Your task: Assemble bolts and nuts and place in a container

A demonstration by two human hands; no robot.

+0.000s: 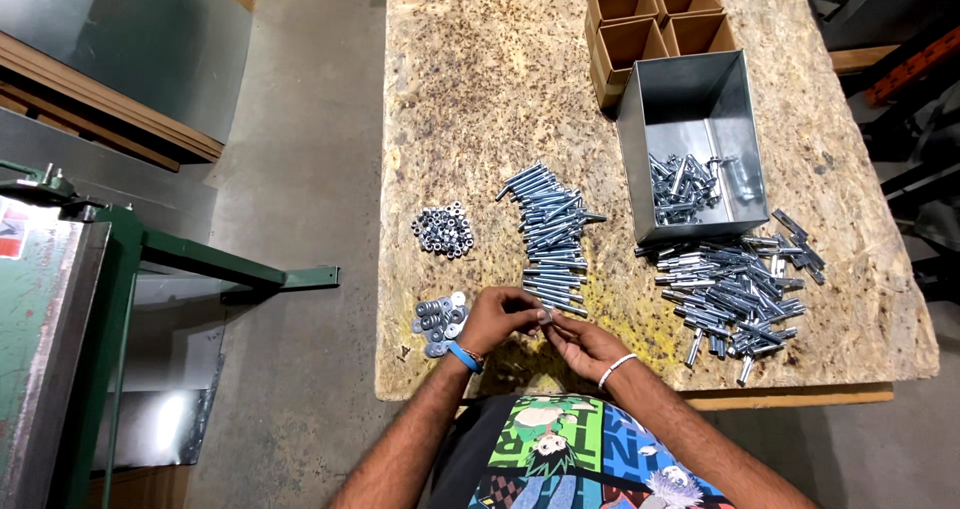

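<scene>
My left hand [497, 316] and my right hand [583, 344] meet at the near edge of the table, fingertips pinched together on a small silver bolt with a washer [545, 316]. Just left of my left hand lies a small heap of flat washers [440, 317]. Farther back sits a pile of nuts [443, 230]. A row of long silver bolts [552, 236] lies right in front of my hands. How the small parts sit on the bolt is too small to tell.
A grey metal bin [700, 99] holds some bolts, with a bigger heap of bolts [735, 289] in front of it. Cardboard divided boxes [655, 19] stand behind. The chipboard table [480, 79] ends near my body. A green machine [90, 299] stands left.
</scene>
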